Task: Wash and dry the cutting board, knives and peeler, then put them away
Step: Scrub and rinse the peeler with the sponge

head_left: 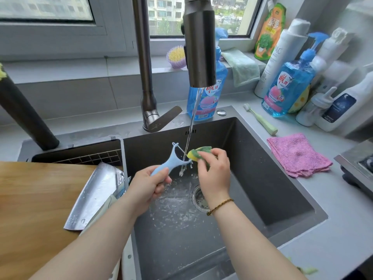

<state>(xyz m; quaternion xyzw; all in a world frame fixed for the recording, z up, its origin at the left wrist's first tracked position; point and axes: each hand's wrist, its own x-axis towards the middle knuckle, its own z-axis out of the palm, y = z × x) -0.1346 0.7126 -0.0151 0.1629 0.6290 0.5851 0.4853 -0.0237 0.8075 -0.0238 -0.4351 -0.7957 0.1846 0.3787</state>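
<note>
A: Left hand (150,184)?
B: Grips the light-blue peeler (170,158) by its handle, with the head up in the tap stream (190,128).
A: Right hand (214,174)?
B: Pinches a yellow-green sponge (198,153), which is against the peeler's blade.
A: Others?
B: Cleaver (94,195) on the wooden cutting board (36,209), left of the left hand.

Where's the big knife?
In the head view, the knife lies on the left, at the right edge of the cutting board, just beside the sink.
</note>
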